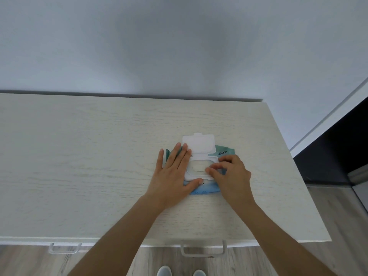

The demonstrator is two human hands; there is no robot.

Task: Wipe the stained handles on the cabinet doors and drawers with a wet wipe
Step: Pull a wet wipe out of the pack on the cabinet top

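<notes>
Left hand [172,173]: flat, palm down, fingers spread and straight, pressing on the left part of the wipes pack [207,187]. Thumb lies along the near edge of the pack's white frame. Not gripping anything, just holding the pack down. Forearm comes in from bottom centre, angled up and right.

Right hand [231,173]: curled, fingertips [212,169] pinched together at the right side of the dispenser opening [197,167]. Looks like a pinch on the wipe in the opening, but blur means I cannot tell whether a wipe is actually caught. Wrist bent, forearm comes in from bottom right.

Pack: teal and blue soft pouch, lying flat. White flip lid [199,145] is open, hinged back on the far side and tilted away from the person. Pale wipe material visible in the oval opening.

Pack sits on the light wood-grain desk [79,156], right of centre, well clear of the edges. The desk top is the top of the cabinet.

Front edge, below: two handles, one clear on the left [64,248], one whitish on the right [203,249]. No stains discernible from here.

Plain wall behind. Wood floor and shoe tips [180,271] at the bottom.
</notes>
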